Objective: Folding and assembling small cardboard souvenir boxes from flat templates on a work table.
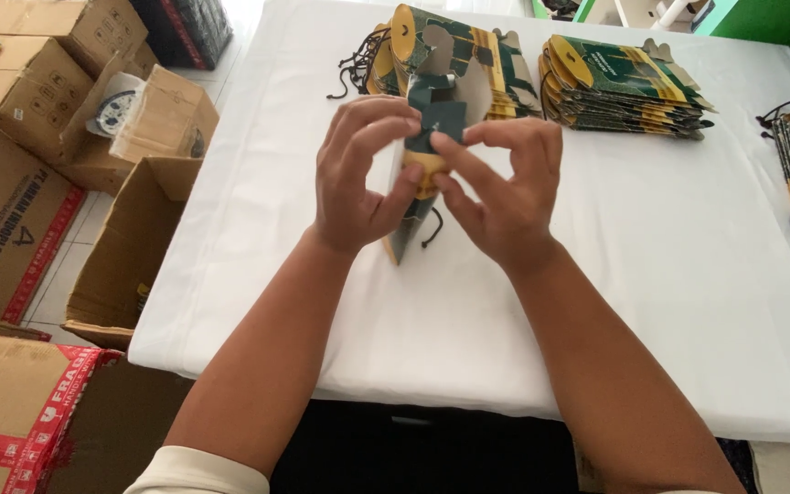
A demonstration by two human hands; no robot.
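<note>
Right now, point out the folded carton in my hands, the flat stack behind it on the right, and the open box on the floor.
folded carton [441, 114], head view, dark green flap.
flat stack [619, 87], head view, top sheet.
open box [144, 206], head view, inner side wall.

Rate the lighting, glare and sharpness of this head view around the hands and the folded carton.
Head view: even, soft daylight; the white tablecloth is bright, nearly washed out at the far edge. Left hand and right hand cast only faint shadows; the green-and-yellow carton looks slightly soft, fingers mildly blurred.
</note>
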